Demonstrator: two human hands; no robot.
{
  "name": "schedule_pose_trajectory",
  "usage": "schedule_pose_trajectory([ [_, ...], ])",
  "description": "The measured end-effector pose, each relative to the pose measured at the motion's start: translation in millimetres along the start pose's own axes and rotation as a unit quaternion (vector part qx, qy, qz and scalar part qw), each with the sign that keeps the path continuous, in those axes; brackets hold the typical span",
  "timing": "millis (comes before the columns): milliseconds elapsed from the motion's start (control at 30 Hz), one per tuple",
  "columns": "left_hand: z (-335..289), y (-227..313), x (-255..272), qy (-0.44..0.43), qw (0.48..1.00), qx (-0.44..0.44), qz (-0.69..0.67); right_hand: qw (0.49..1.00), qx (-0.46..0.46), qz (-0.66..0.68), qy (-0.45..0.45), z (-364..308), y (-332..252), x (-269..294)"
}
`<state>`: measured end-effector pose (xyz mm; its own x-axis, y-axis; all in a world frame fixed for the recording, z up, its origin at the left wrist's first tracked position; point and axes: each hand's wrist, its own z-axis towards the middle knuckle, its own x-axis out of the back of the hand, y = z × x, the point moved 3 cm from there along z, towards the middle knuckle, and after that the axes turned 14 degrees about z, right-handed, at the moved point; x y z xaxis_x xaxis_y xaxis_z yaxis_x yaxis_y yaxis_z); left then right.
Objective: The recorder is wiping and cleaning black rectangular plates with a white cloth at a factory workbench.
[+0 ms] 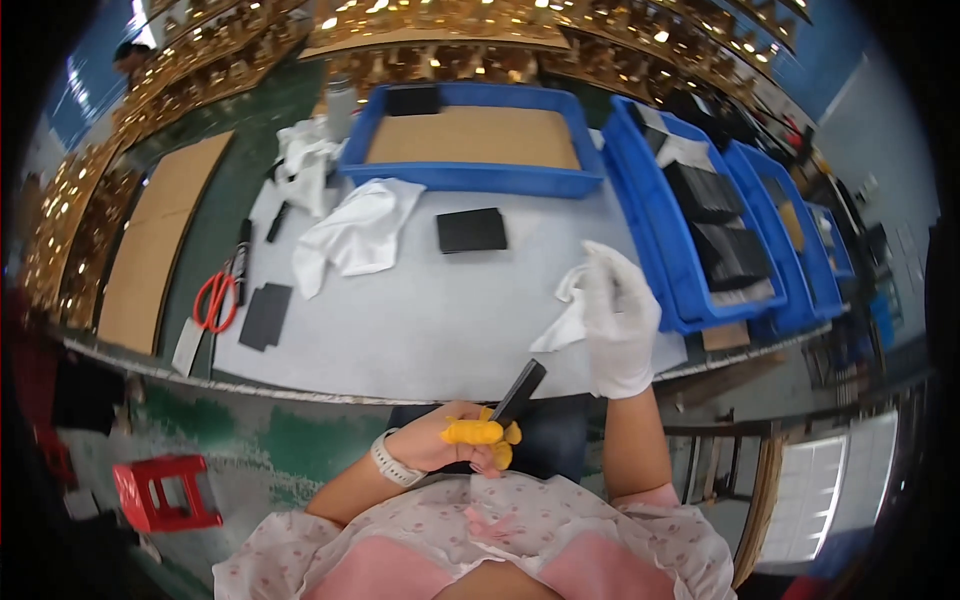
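The left hand (440, 440) pinched a black slab (518, 392) in yellow-capped fingers (473, 431); the gloved right hand's (620, 325) fingers hung apart! Beyond, one black block (472, 231) lay on the counter (205, 230), likely pending; black stacks (708, 195) already stood in a blue tray (638, 215).

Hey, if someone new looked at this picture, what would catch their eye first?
Probably the glittering gold rows along the back, beyond the blue tray. Nearer, bright yellow finger covers stand out on the left hand, which grips a dark flat piece at the table's near edge. The white-gloved right hand and, at left, red-handled scissors also draw attention.
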<state>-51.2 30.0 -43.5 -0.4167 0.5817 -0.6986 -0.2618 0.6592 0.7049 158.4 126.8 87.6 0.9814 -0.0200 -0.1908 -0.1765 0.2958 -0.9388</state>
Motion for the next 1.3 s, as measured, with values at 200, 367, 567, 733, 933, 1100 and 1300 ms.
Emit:
schedule_pose_trajectory([
  [200,14,15,-13,0.036,0.992,0.069,0.094,0.734,0.161,-0.389,-0.533,-20,-49,-14],
  [367,16,11,-4,-0.005,0.979,0.049,0.196,0.641,0.126,-0.477,-0.588,-20,-62,-11],
  [567,-9,45,-7,0.261,0.934,-0.167,0.179,0.848,0.274,-0.407,-0.201,75,-128,45],
  [733,0,30,25,0.455,0.641,-0.262,0.560,0.885,0.013,-0.457,0.090,188,-117,170],
  [933,4,38,18,0.445,0.547,-0.271,0.655,0.781,-0.061,-0.621,0.030,244,-46,192],
  [1100,3,39,21,0.442,0.536,-0.265,0.669,0.733,-0.129,-0.668,-0.011,250,-23,176],
  [1300,11,49,21,0.431,0.544,-0.271,0.667,0.689,-0.002,-0.720,-0.082,261,-57,178],
])
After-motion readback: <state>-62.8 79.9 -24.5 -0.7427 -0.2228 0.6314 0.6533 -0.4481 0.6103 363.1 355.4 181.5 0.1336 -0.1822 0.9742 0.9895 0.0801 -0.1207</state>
